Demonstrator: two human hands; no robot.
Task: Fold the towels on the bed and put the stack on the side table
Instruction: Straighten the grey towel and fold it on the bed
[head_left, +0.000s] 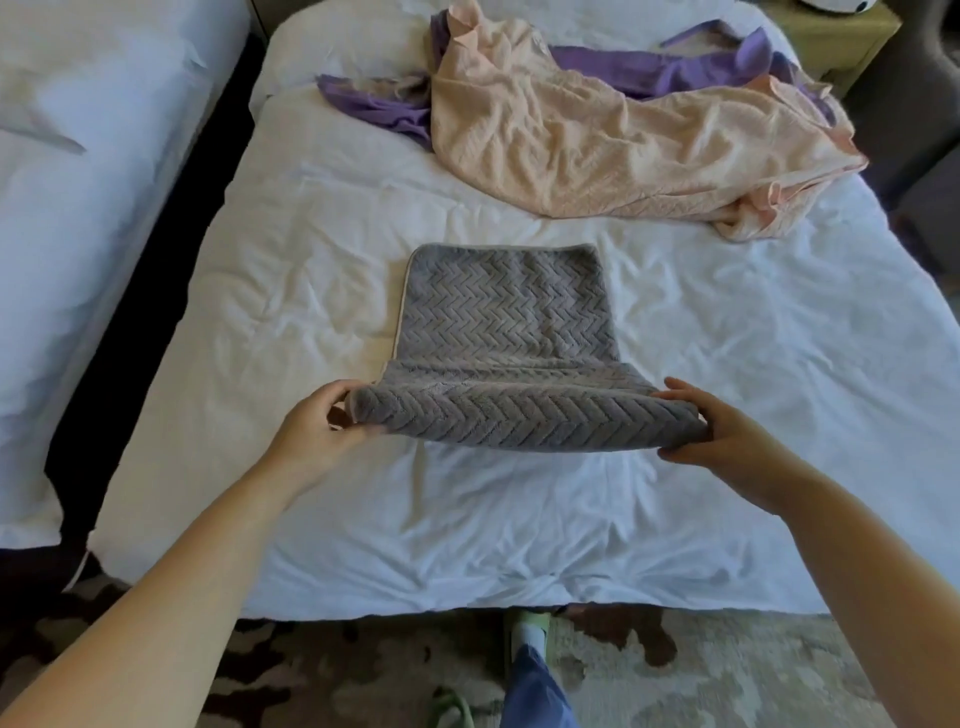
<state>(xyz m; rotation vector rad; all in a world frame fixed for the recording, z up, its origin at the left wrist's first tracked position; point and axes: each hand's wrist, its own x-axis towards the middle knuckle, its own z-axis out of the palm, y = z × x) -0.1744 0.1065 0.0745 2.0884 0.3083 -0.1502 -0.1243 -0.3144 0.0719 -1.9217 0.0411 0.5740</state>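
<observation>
A grey towel (506, 322) with a zigzag weave lies partly folded in the middle of the white bed (753, 364). Its near edge is lifted off the sheet and curls over. My left hand (322, 421) pinches the near left corner of that edge. My right hand (711, 431) grips the near right corner. A crumpled peach towel (597, 140) lies at the far side of the bed. A purple towel (701, 67) lies under and behind it. The side table (841, 36) shows at the far right corner, partly cut off.
A second white bed (78, 208) stands to the left, with a dark gap (135, 301) between the beds. Patterned carpet (701, 680) and my leg (535, 680) show at the bed's near edge. A grey chair (914, 104) stands at the right.
</observation>
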